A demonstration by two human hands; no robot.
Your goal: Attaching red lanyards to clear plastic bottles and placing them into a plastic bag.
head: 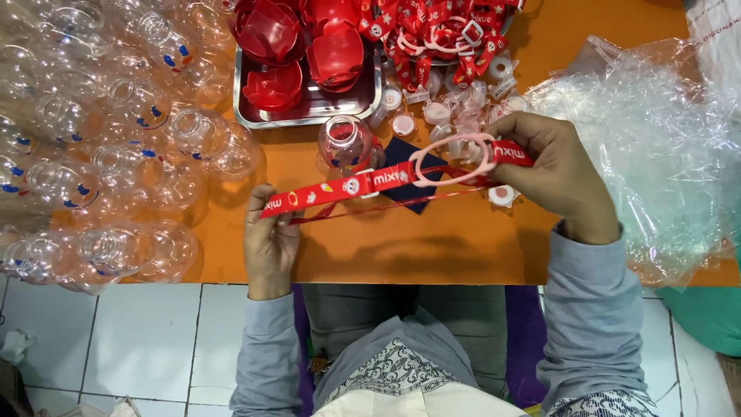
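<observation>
A red printed strap stretches across the orange table between my hands. My left hand pinches its left end. My right hand grips its right end together with a pale pink plastic ring that is threaded on the strap. A small clear bottle stands just behind the strap. A dark blue square lies under the strap's middle.
A metal tray holds red lids at the back. More red straps and small white caps lie behind my right hand. Several clear bottles are heaped at the left. Crumpled clear plastic bags fill the right.
</observation>
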